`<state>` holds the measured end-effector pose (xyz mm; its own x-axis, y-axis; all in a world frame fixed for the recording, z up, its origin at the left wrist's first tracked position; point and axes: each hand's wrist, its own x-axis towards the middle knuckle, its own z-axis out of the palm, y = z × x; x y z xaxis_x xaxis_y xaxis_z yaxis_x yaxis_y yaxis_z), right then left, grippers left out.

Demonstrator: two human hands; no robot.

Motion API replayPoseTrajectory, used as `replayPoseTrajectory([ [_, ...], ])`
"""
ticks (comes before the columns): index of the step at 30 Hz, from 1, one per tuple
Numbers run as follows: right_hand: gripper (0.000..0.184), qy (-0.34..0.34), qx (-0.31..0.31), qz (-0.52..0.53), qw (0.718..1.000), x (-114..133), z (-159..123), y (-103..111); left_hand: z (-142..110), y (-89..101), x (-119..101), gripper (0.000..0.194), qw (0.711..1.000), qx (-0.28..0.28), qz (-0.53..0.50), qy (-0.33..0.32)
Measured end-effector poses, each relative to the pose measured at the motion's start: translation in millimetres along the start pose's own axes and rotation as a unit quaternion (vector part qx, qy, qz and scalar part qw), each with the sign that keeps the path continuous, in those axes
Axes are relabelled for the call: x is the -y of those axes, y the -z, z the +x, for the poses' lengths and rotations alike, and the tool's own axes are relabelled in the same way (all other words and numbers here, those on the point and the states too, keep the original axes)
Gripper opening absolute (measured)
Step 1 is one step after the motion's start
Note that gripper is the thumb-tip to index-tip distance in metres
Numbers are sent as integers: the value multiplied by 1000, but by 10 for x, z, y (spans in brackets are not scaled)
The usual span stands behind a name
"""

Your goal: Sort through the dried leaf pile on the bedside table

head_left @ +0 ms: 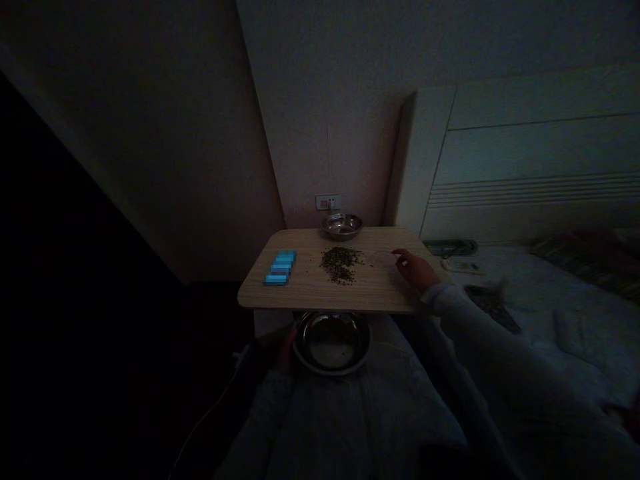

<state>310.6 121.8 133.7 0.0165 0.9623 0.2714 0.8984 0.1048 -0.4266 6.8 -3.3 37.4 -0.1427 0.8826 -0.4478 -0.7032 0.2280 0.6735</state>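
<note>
My left hand (287,348) grips the left rim of a wide metal basin (332,371), which is held at my lap just below the table's front edge. My right hand (415,269) is over the right part of the small wooden table (280,301), fingers pinched on a thin, clear, round-edged thing (383,254); its exact kind is too faint to tell. To the left of that thing lies a loose spread of small dark grains or beans (341,263). A smaller metal bowl (342,228) stands at the table's back edge, with a few dark bits inside.
A lit phone with a blurred screen (280,268) lies on the table's left side. Behind the table is a wall socket (328,202). To the right are a bed (540,300) with several items on it and a pale headboard (525,153). The room is dim.
</note>
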Motion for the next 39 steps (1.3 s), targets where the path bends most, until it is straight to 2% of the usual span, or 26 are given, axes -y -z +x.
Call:
replayPoseTrajectory([
  [3, 33, 13, 0, -55, 998, -19, 61, -25, 5, 5, -10, 17, 1000, -14, 11, -7],
  [8, 33, 15, -1, -87, 996, -74, 156, -82, 29, 40, 5, 13, 999, 19, 28, -17],
  [18, 30, 43, -4, -77, 996, -135, 162, -128, -42, -44, -16, 13, 1000, 20, 4, 5],
  [24, 28, 57, 1, -70, 996, -200, 133, -107, -48, -33, -15, 15, 1000, 20, 1, 24],
  [31, 27, 57, 2, -64, 996, -218, 86, -82, 1, 13, 8, 15, 1000, -3, 14, -6],
  [36, 26, 57, 2, -64, 996, -269, 63, -54, 17, 41, 33, 16, 998, 56, -4, 11],
  [39, 26, 57, -4, -57, 997, -306, 35, -19, 24, 43, 27, 15, 999, 46, 6, 1],
])
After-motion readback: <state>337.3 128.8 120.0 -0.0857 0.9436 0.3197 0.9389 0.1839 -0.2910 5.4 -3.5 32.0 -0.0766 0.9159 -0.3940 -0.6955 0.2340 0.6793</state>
